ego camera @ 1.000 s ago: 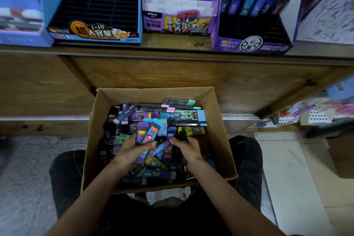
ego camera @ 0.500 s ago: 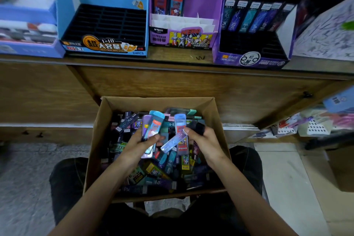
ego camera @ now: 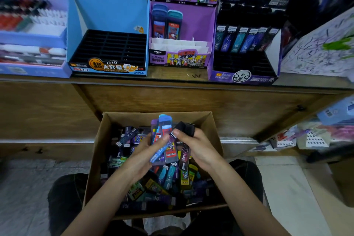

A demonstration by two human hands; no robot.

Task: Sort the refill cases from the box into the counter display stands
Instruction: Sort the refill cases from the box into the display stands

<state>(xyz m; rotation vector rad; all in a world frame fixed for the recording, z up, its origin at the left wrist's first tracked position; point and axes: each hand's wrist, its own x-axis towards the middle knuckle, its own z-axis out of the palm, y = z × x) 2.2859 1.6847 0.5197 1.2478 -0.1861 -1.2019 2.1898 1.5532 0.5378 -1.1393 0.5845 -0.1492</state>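
Observation:
A cardboard box point(ego camera: 96, 161) on my lap is full of mixed refill cases point(ego camera: 168, 182). My left hand point(ego camera: 142, 154) grips a bunch of purple and blue Ultraman cases point(ego camera: 162, 136) upright above the box. My right hand point(ego camera: 197, 147) holds dark slim cases point(ego camera: 183, 156), and its fingertips touch a blue slim case point(ego camera: 160, 152) lying across the bunch. On the counter stand a blue display stand point(ego camera: 107, 48) with bare black slots, a purple Ultraman stand point(ego camera: 182, 30) with two cases, and a dark purple stand point(ego camera: 245, 53) with one back row of slim cases.
The wooden counter edge point(ego camera: 172, 82) runs above the box. A blurred blue tray of goods point(ego camera: 32, 44) sits far left, a scribbled white sheet point(ego camera: 321, 50) far right. Lower shelves with stationery point(ego camera: 310, 136) are at right. My knees flank the box above the tiled floor.
Both hands have risen out of the box with their cases, moving toward its far edge. The view has tilted upward, showing more of the stands.

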